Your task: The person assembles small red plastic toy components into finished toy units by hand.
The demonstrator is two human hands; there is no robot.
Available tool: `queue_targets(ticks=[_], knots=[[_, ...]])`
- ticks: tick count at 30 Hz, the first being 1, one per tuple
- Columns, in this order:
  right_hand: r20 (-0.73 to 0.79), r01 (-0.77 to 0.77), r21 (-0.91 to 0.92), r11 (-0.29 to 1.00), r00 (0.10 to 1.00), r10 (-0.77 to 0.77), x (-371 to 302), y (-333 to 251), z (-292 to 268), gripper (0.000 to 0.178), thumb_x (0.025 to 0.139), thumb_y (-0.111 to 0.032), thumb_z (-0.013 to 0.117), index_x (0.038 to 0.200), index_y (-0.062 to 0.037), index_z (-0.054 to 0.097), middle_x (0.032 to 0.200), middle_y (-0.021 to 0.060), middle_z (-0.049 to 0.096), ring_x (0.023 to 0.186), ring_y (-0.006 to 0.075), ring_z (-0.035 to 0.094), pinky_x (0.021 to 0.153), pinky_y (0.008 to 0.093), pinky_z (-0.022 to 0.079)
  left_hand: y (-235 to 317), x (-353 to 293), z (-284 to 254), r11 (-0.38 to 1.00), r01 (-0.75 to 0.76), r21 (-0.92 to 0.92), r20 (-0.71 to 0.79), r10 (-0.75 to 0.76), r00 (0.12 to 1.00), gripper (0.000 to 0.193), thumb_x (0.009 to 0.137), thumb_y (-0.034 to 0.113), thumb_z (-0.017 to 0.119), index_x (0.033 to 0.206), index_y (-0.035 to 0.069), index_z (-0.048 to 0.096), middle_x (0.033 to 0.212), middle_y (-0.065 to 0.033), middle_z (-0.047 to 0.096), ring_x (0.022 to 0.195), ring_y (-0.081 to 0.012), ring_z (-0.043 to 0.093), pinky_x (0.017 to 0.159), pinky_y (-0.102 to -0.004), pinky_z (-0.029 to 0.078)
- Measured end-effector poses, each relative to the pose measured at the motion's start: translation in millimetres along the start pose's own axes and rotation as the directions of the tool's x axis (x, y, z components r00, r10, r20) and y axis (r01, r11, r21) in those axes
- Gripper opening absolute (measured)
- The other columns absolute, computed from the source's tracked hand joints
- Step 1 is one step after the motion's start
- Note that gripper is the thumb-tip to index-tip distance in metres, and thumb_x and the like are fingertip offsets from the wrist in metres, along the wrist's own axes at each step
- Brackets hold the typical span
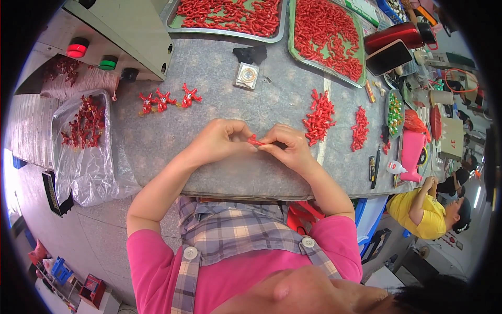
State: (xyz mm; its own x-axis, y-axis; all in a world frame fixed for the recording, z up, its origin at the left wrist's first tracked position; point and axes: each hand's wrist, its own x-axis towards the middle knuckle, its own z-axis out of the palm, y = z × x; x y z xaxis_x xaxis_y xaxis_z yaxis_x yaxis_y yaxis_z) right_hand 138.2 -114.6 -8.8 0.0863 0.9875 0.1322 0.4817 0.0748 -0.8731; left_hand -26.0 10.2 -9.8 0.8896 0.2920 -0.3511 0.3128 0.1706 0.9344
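Close to the table's near edge, my left hand point(224, 140) and my right hand point(287, 146) meet fingertip to fingertip. Between them is a small red plastic piece point(254, 140), pinched from both sides; its exact shape is partly hidden by the fingers. Three assembled red figures point(164, 99) with spread limbs lie in a row beyond my left hand. To the right of my right hand are a larger pile of small red parts point(319, 118) and a narrower pile of red parts point(360, 129).
Two metal trays of red parts, one point(225, 34) and another point(327, 67), stand at the back. A machine point(120, 36) with buttons and a plastic bag point(83, 167) of red figures are at left. Right are a phone point(389, 57), a glue bottle point(396, 167) and a person in yellow point(431, 217).
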Motion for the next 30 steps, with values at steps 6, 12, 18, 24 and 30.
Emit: queue_targets(ticks=[6, 12, 18, 24, 30], knots=[[0.001, -0.002, -0.007, 1.0, 1.0, 0.002, -0.2, 0.3, 0.1, 0.011, 0.069, -0.01, 0.07, 0.073, -0.0035, 0.062, 0.066, 0.0065, 0.058, 0.061, 0.0202, 0.055, 0.053, 0.029, 0.041, 0.9, -0.1, 0.4, 1.0, -0.004, -0.004, -0.003, 0.004, 1.0, 0.018, 0.074, 0.013, 0.07, 0.083, 0.001, 0.061, 0.073, -0.0046, 0.064, 0.067, -0.0081, 0.059, 0.053, -0.02, 0.045], [0.002, 0.004, -0.008, 1.0, 1.0, -0.004, 0.3, 0.1, 0.2, 0.011, 0.069, -0.01, 0.07, 0.073, -0.0038, 0.062, 0.066, 0.0064, 0.058, 0.062, 0.0204, 0.055, 0.053, 0.0293, 0.041, -1.1, 0.3, 0.4, 1.0, -0.017, 0.0, -0.006, 0.017, 1.0, 0.017, 0.074, 0.013, 0.07, 0.083, 0.001, 0.061, 0.073, -0.0045, 0.064, 0.067, -0.0081, 0.059, 0.053, -0.0201, 0.045], [0.001, -0.001, -0.003, 1.0, 1.0, 0.001, -0.7, 1.9, 0.6, 0.011, 0.069, -0.01, 0.07, 0.073, -0.0041, 0.062, 0.067, 0.0063, 0.058, 0.061, 0.0204, 0.055, 0.053, 0.0294, 0.041, -0.3, 0.3, 0.5, 1.0, -0.011, 0.003, -0.003, 0.011, 1.0, 0.016, 0.074, 0.012, 0.069, 0.082, 0.001, 0.061, 0.074, -0.0045, 0.064, 0.067, -0.0083, 0.059, 0.053, -0.0201, 0.045], [-0.001, -0.006, 0.014, 1.0, 1.0, 0.006, 0.1, 0.2, 0.7, 0.01, 0.069, -0.01, 0.07, 0.073, -0.0041, 0.062, 0.067, 0.0062, 0.058, 0.062, 0.0202, 0.055, 0.054, 0.0293, 0.041, -1.1, 0.0, 0.2, 1.0, 0.0, -0.019, 0.002, 0.0, 1.0, 0.016, 0.074, 0.013, 0.069, 0.082, 0.001, 0.061, 0.074, -0.0042, 0.064, 0.067, -0.0083, 0.059, 0.053, -0.0201, 0.045], [0.015, -0.016, 0.009, 1.0, 1.0, 0.015, -0.5, 0.3, -0.9, 0.01, 0.069, -0.007, 0.07, 0.074, -0.0029, 0.062, 0.068, 0.0058, 0.059, 0.063, 0.0186, 0.055, 0.055, 0.0282, 0.041, 0.3, 0.1, 0.2, 1.0, 0.003, 0.005, 0.003, -0.003, 1.0, 0.017, 0.075, 0.014, 0.069, 0.083, 0.002, 0.06, 0.073, -0.0039, 0.064, 0.066, -0.0075, 0.058, 0.053, -0.0201, 0.044]])
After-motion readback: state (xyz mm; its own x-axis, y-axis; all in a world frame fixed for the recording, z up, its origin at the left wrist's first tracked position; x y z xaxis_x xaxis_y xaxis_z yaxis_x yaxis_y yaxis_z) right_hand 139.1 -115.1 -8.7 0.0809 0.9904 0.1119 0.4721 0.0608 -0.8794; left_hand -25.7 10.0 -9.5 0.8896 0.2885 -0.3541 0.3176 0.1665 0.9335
